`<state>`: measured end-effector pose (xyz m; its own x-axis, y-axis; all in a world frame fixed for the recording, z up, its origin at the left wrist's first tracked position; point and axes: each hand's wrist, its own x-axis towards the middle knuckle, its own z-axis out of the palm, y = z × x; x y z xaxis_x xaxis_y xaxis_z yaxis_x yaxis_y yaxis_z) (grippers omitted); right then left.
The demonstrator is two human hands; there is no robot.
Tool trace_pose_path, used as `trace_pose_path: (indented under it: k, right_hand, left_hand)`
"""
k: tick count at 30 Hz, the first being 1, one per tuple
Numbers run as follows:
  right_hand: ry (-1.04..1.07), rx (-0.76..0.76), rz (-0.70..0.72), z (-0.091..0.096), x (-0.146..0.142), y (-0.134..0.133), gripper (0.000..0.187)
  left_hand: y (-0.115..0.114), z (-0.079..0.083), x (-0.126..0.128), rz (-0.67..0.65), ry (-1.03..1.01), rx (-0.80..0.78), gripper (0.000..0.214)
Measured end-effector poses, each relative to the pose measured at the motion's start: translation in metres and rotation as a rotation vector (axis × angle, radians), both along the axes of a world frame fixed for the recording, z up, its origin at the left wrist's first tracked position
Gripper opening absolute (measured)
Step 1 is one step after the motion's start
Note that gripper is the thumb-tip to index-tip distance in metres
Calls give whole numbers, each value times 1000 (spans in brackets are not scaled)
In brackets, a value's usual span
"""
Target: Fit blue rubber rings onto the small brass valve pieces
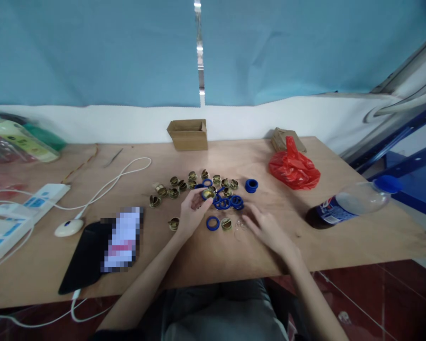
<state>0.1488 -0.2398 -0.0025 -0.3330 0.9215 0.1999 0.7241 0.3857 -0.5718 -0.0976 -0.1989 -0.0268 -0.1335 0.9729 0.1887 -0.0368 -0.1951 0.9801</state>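
Brass-coloured fitting [208, 193] sits pinched in my left hand [191, 212]; a careless sweep of my loosely open right hand [268, 228] could scatter wire rings [239, 225].

Blue sheeting [110, 52] covers the upper part of the far wall, split by a narrow vertical gap [199, 57] with bright glints. Below its uneven hem runs a white wall strip [135, 124]. A wooden table [341, 246] spans the room, softly lit at its far middle. Blue metal beams [404, 134] slant at right; reddish floor tiles [369, 303] show at near right.
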Motion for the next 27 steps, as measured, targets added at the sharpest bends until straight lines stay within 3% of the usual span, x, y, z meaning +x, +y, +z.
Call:
trace_pose_path:
  k: [4,8,17,22,27]
  right_hand:
    - [-65,103,-91,-38,-15,-37,46]
    - [-68,159,-214,-59,-22,-45,60]
    - [-58,171,-218,-63,-16,-33,60]
    - [17,197,-227,-70,-20,-37,48]
    - [89,185,-217,-65,-26,-37,24]
  left_hand:
    - [-2,-2,1,-42,8,8,39]
    - [-2,-4,3,-66,3,12,39]
    - [-4,-5,4,-86,31,25,38]
    - [-3,-6,3,-92,40,20,38]
    - [-4,-6,4,-84,65,26,37]
